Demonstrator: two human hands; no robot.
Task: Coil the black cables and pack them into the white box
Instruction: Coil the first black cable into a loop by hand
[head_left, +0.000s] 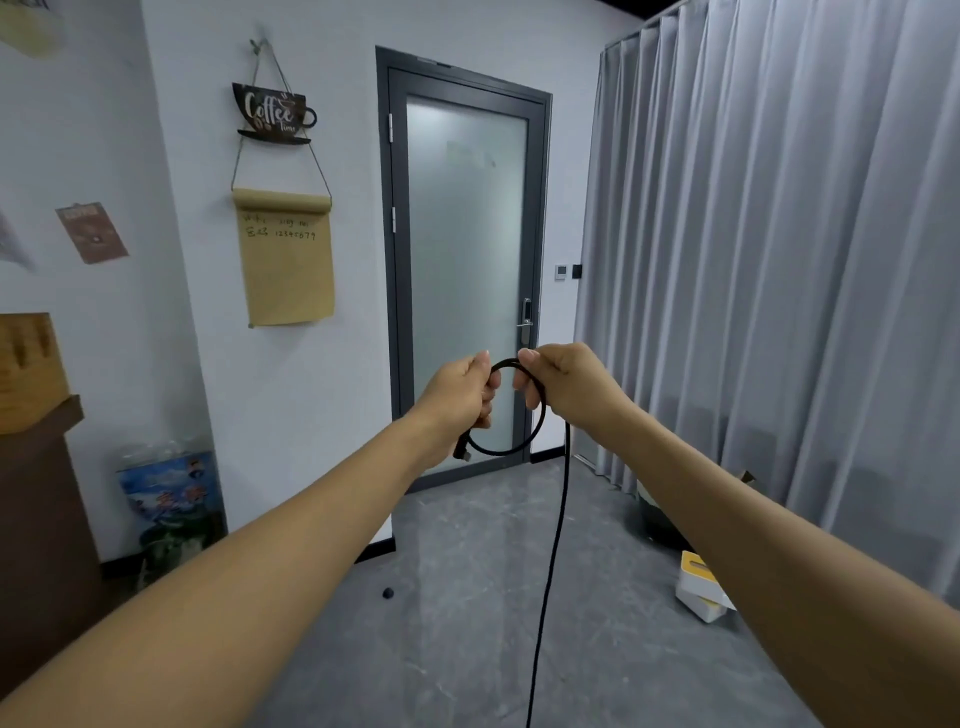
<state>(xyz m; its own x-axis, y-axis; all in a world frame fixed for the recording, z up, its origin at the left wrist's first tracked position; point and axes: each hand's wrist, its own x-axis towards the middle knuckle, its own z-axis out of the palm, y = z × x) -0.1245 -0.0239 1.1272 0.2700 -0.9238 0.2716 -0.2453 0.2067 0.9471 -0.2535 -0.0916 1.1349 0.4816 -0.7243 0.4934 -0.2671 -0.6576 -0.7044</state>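
Both arms reach forward at chest height in front of a frosted glass door (465, 270). The left hand (462, 392) has its fingers curled round the black cable (540, 410), gripping it where the loop closes, with the cable's plug end hanging just below that hand. The right hand (558, 382) pinches the cable at the top of the loop, thumb on top and fingers curled beneath. Between the two hands the cable forms a single round loop that hangs below them; the hands are close together but do not touch. From the right hand the rest of the cable drops straight down, passes between the forearms and runs out of the bottom edge of the view.

The white box (701, 590) lies on the grey floor (467, 597) at the lower right, well apart from the hands and partly hidden behind the right forearm; a yellow part shows on it. Whether it is open cannot be told.

A grey curtain (779, 260) covers the right side. On the wall to the left hang a coffee sign (272, 111) and a brown paper roll (288, 257) beneath it. A small dark object (388, 593) lies on the floor near the wall.
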